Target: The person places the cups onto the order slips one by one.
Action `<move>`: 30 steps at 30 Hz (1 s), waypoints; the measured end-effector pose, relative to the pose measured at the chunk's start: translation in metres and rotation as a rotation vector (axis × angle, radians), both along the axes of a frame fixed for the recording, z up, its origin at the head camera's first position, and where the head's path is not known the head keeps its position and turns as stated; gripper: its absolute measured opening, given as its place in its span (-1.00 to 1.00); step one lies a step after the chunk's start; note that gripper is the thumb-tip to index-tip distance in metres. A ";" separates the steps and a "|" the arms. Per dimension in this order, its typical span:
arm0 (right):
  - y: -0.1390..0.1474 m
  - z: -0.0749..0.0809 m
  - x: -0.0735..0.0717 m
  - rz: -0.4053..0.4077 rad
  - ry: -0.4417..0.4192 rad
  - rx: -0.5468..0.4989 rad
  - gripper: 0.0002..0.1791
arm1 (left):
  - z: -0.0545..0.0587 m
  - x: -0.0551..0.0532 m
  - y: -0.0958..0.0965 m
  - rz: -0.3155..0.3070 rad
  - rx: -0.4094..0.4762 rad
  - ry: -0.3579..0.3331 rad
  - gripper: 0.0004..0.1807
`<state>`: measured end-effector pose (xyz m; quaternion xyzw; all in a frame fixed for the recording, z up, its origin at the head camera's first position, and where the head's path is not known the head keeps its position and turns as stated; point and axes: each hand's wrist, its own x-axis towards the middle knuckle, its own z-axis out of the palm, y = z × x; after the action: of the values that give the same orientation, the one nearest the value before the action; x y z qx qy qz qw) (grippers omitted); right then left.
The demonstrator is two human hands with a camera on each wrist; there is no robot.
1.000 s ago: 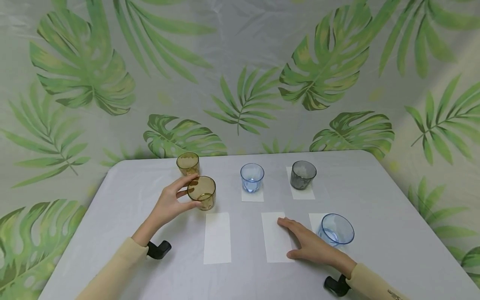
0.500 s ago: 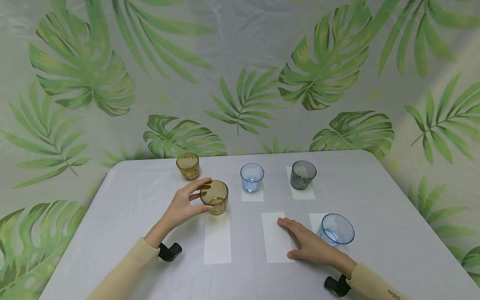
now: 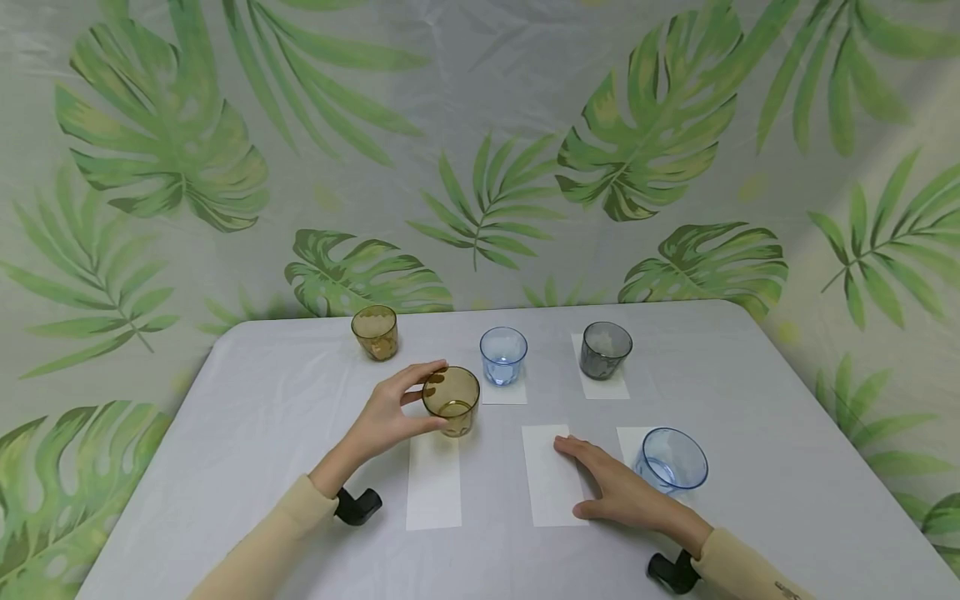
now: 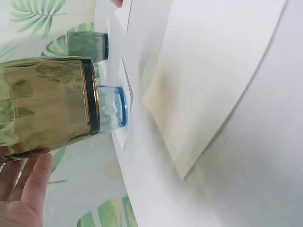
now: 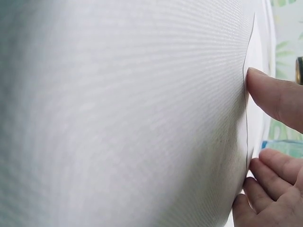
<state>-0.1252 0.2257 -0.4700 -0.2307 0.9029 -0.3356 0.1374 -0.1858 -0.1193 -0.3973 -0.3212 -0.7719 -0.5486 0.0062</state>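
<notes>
My left hand point(image 3: 390, 421) grips an amber glass tumbler point(image 3: 453, 412) between thumb and fingers. In the left wrist view this tumbler point(image 4: 47, 104) is raised off the table, and a brownish shadow falls by the corner of a white paper card point(image 4: 213, 75). In the head view it is over the far end of the front left card point(image 3: 434, 492). My right hand point(image 3: 622, 492) rests with relaxed, spread fingers at the right side of the front middle card point(image 3: 550, 483). The right wrist view shows its thumb point(image 5: 272, 97) touching the card's edge.
A second amber tumbler point(image 3: 377, 335) stands at the back left. On cards behind are a blue tumbler point(image 3: 504, 360) and a grey one point(image 3: 604, 357). Another blue tumbler point(image 3: 672, 462) stands just beyond the right wrist, by a front right card point(image 3: 628, 440). A patterned cloth point(image 3: 487, 108) hangs behind.
My left hand has carried the amber tumbler to the right and slightly toward me, away from the other amber tumbler. My right hand has stayed where it was.
</notes>
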 end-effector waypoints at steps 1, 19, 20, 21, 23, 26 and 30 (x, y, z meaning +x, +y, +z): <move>0.000 0.000 0.000 -0.001 0.001 0.000 -0.06 | 0.000 0.000 0.001 -0.005 0.002 0.004 -0.22; 0.000 -0.004 -0.001 -0.013 -0.021 0.017 -0.05 | -0.013 -0.003 0.027 -0.077 -0.010 0.000 -0.19; -0.001 -0.003 -0.001 -0.014 -0.023 0.017 -0.05 | -0.017 -0.005 0.028 -0.080 -0.010 -0.002 -0.18; -0.001 -0.003 -0.002 -0.015 -0.025 0.017 -0.05 | -0.022 -0.007 0.030 -0.083 -0.012 -0.002 -0.17; -0.001 -0.003 -0.002 -0.016 -0.025 0.017 -0.05 | -0.033 -0.011 0.032 -0.098 -0.008 0.002 -0.15; -0.001 -0.003 -0.002 -0.016 -0.020 0.015 -0.05 | -0.037 -0.012 0.037 -0.131 -0.013 0.016 -0.16; -0.001 -0.003 -0.002 -0.009 -0.015 0.016 -0.06 | -0.040 -0.010 0.044 -0.170 -0.027 0.042 -0.18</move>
<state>-0.1274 0.2249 -0.4732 -0.2227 0.9057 -0.3305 0.1446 -0.1961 -0.0752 -0.4370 -0.3971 -0.7490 -0.5296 -0.0284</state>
